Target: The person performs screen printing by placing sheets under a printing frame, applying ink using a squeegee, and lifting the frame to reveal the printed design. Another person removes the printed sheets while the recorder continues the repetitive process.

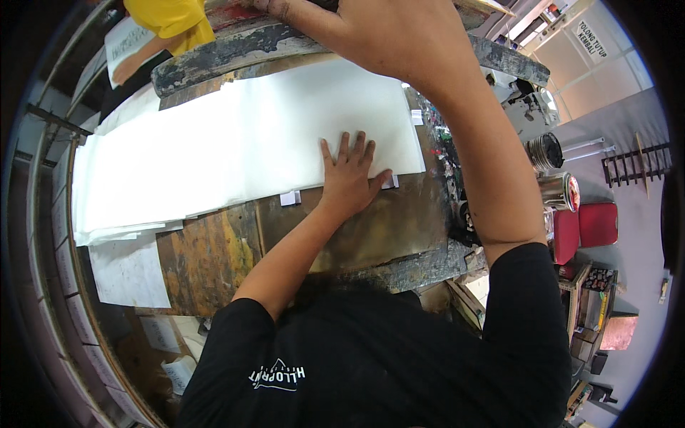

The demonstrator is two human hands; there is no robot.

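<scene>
My left hand [349,178] lies flat, fingers spread, on the near edge of a white sheet [314,107] on the stained work board [342,232]. Its thumb points right, beside a small white tab [390,182]. Another tab [290,197] sits at the sheet's near edge, and a third tab [417,117] at its right edge. To the left, more white sheets [150,164] lie in an uneven, overlapping pile. My right hand [389,32] reaches far forward over a raised, ink-stained frame [242,57]. Its fingers run past the upper edge, so their grip is hidden.
A person in a yellow top [171,21] stands at the far left near a printed sheet [128,43]. Metal racks [53,250] line the left side. At right are metal cans [560,192], a red chair [598,225] and a cluttered shelf [589,307].
</scene>
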